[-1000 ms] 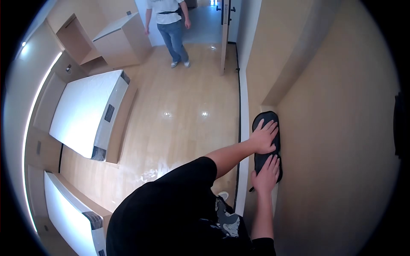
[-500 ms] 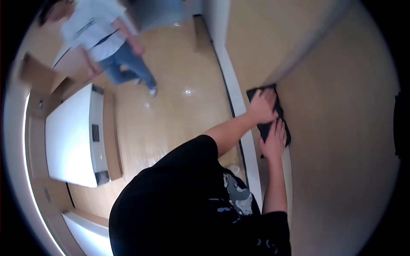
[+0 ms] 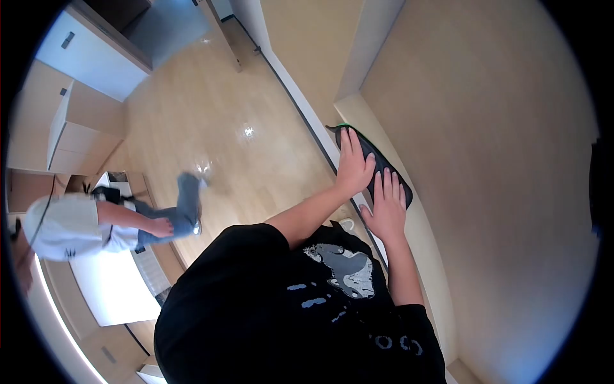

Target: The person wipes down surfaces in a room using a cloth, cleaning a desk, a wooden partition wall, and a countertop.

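Note:
A flat, dark black pouch-like item (image 3: 366,144) with a rounded end and a thin green edge lies along the light wood ledge (image 3: 422,233). A short black tab sticks out at its far end. My left hand (image 3: 355,165) lies palm down on its far half, fingers stretched out. Nearer to me, my right hand (image 3: 387,208) rests flat on the other end with its fingers spread and thumb apart. The two hands are side by side, close together. Exactly what kind of item it is, I cannot tell, as my hands cover much of it.
Another person in a white top (image 3: 70,227) and jeans walks at the left, beside a white boxy unit (image 3: 115,288). Wooden cabinets (image 3: 86,128) stand at the upper left. A wood panel (image 3: 499,192) rises to the right of the ledge. Glossy wooden floor (image 3: 217,96) stretches between.
My view has turned. My left hand has flattened, with fingers extended, and the black item looks straighter. The other person has shifted from the upper left to the lower left of the view.

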Demonstrator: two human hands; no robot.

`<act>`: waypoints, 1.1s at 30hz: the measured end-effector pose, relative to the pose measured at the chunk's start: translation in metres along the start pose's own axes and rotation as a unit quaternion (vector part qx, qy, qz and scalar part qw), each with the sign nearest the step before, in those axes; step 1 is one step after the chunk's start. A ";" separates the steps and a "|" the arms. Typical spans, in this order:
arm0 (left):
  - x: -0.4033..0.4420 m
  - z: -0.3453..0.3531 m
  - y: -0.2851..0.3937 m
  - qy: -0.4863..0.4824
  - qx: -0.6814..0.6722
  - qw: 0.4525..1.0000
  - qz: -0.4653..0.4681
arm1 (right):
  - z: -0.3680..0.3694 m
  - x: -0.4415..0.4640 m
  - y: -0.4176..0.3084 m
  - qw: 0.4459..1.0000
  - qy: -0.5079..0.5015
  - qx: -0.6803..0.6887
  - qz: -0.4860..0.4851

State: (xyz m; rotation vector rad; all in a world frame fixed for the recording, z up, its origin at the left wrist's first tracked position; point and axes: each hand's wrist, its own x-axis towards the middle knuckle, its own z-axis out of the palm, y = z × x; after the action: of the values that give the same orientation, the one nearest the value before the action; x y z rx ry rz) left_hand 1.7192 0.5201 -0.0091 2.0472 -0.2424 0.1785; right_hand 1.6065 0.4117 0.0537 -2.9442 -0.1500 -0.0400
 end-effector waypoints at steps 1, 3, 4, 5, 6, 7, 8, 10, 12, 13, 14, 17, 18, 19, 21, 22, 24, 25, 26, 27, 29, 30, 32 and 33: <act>0.005 0.004 -0.006 0.008 -0.009 1.000 0.007 | 0.000 0.006 -0.002 1.000 0.001 -0.001 -0.002; -0.001 0.010 -0.011 0.032 -0.034 0.999 0.002 | -0.002 0.003 -0.010 1.000 -0.003 -0.011 0.002; -0.003 0.013 -0.012 0.044 -0.047 0.998 -0.002 | -0.005 0.003 -0.013 1.000 -0.006 -0.016 0.005; -0.003 0.016 -0.013 0.061 -0.064 0.996 0.004 | -0.007 0.004 -0.014 1.000 0.001 -0.008 -0.005; 0.000 0.019 -0.017 0.079 -0.081 0.994 0.010 | -0.009 0.005 -0.014 1.000 0.007 0.000 -0.015; 0.004 0.023 -0.024 0.098 -0.097 0.990 0.016 | -0.011 0.006 -0.012 1.000 0.015 0.008 -0.026; 0.010 0.029 -0.033 0.096 -0.108 0.990 -0.002 | -0.011 0.008 -0.008 0.998 0.000 0.044 -0.038; 0.020 0.038 -0.044 0.096 -0.126 0.987 -0.038 | -0.015 0.009 0.000 0.991 -0.027 0.115 -0.067; 0.036 0.037 -0.065 0.111 -0.166 0.976 -0.093 | -0.018 0.003 -0.010 0.979 -0.015 0.193 -0.068; 0.045 0.026 -0.077 0.117 -0.171 0.974 -0.094 | -0.018 -0.002 -0.020 0.976 -0.012 0.205 -0.068; 0.053 0.019 -0.084 0.124 -0.177 0.972 -0.094 | -0.019 -0.013 -0.023 0.974 -0.009 0.216 -0.069; 0.072 -0.011 -0.105 0.101 -0.124 0.986 -0.042 | -0.022 -0.048 -0.021 0.964 -0.013 0.264 -0.034; 0.074 -0.022 -0.111 0.092 -0.107 0.990 -0.018 | -0.021 -0.061 -0.018 0.961 -0.015 0.275 -0.021; 0.079 -0.026 -0.125 0.095 -0.085 0.992 0.022 | -0.015 -0.074 -0.014 0.962 -0.004 0.273 -0.018; 0.082 -0.039 -0.137 0.105 -0.034 0.992 0.066 | 0.012 -0.106 0.002 0.962 0.015 0.273 -0.013; 0.080 -0.045 -0.140 0.113 -0.013 0.989 0.089 | 0.028 -0.119 0.010 0.961 0.027 0.276 -0.013; 0.081 -0.054 -0.150 0.108 0.023 0.988 0.104 | 0.035 -0.131 0.007 0.954 0.051 0.296 0.015; 0.084 -0.060 -0.149 0.110 0.041 0.986 0.119 | 0.037 -0.133 0.006 0.948 0.065 0.310 0.027; 0.085 -0.072 -0.142 0.106 0.042 0.985 0.133 | 0.039 -0.134 0.004 0.940 0.077 0.328 0.044; 0.087 -0.075 -0.147 0.103 0.059 0.983 0.140 | 0.037 -0.130 0.004 0.949 0.095 0.301 0.006; 0.085 -0.072 -0.151 0.083 0.075 0.982 0.154 | 0.045 -0.123 0.013 0.962 0.121 0.238 -0.058; 0.086 -0.078 -0.146 0.068 0.064 0.984 0.153 | 0.040 -0.119 0.010 0.961 0.141 0.224 -0.076; 0.091 -0.093 -0.137 0.040 0.076 0.981 0.176 | 0.032 -0.117 -0.005 0.960 0.138 0.239 -0.041; 0.097 -0.096 -0.143 0.046 0.091 0.965 0.242 | 0.034 -0.121 -0.013 0.959 0.148 0.241 -0.017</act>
State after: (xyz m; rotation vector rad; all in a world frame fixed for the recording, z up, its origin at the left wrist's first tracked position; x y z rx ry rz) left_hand 1.8461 0.6612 -0.0637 2.1216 -0.6876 0.6158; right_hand 1.4855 0.4189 0.0182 -2.4149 -0.1415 -0.3886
